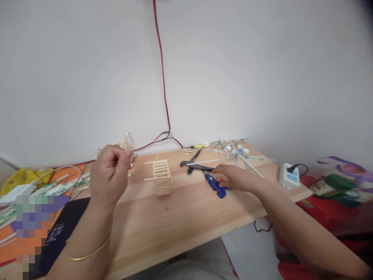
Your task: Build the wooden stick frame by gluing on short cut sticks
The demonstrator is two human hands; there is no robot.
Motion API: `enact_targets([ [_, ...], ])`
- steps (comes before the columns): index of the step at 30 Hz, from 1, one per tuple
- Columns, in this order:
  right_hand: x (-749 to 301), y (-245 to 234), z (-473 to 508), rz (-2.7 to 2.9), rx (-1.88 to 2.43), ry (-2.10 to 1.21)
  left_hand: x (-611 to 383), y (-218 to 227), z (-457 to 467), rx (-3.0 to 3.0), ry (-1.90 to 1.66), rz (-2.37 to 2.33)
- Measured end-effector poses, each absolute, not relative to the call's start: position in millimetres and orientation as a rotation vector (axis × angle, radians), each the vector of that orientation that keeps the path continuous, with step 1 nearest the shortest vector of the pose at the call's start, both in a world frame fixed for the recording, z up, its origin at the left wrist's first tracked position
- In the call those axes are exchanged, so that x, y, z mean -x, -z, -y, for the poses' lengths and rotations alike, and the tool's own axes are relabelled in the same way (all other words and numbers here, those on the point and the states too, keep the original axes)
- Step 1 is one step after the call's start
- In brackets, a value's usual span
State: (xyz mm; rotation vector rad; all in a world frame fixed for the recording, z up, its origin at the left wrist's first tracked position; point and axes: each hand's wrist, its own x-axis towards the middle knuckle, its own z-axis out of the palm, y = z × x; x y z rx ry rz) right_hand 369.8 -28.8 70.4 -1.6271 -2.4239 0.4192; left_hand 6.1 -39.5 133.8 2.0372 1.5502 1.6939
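Note:
My left hand (112, 173) is raised above the left part of the wooden table, fingers curled and thumb pressed to the forefinger; whatever it pinches is too small or hidden to make out. My right hand (237, 177) is closed around the handle side of a blue hot glue gun (215, 186), by its orange trigger. Between the hands stands a small slatted frame of thin wooden sticks (163, 182), with two sticks jutting out to its left. Black-handled pliers or cutters (194, 163) lie open just beyond the glue gun, a white glue stick (204, 161) across them.
A second stick structure (126, 143) is partly hidden behind my left hand. Plastic wrappers and white discs (229, 147) litter the back right. A white power adapter (289, 175) sits at the right edge. A dark pouch (65, 229) and wrapped sticks (62, 184) lie left. Red-black wire (163, 74) hangs down the wall.

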Motion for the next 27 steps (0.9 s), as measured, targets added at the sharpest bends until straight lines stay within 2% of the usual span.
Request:
enact_targets([
  [3,-348.5,-73.3,11.9,2.513,1.543,-0.286,2.4,-114.1,26.8,-2.096,-1.518,-1.745],
  [6,-331.5,-64.7,-14.8,2.465,1.636,-0.207,11.6,-89.9,14.2,-2.092,-1.390,-1.785],
  [13,-340.1,-38.6,-60.5,2.506,1.735,-0.182,27.6,-37.0,-11.2,-1.883,-1.391,-1.806],
  [21,-345.0,-49.2,-51.5,2.352,1.814,-0.080,27.6,-28.0,-12.5,-1.952,-1.197,-1.827],
  [24,-311.4,-59.8,-35.5,2.317,1.610,-0.150,26.2,-26.5,-11.9,-1.863,-1.236,-1.811],
  [27,-268.4,-72.1,-13.4,2.197,1.079,-0.257,24.7,-23.1,-12.0,-1.805,-1.340,-1.763],
])
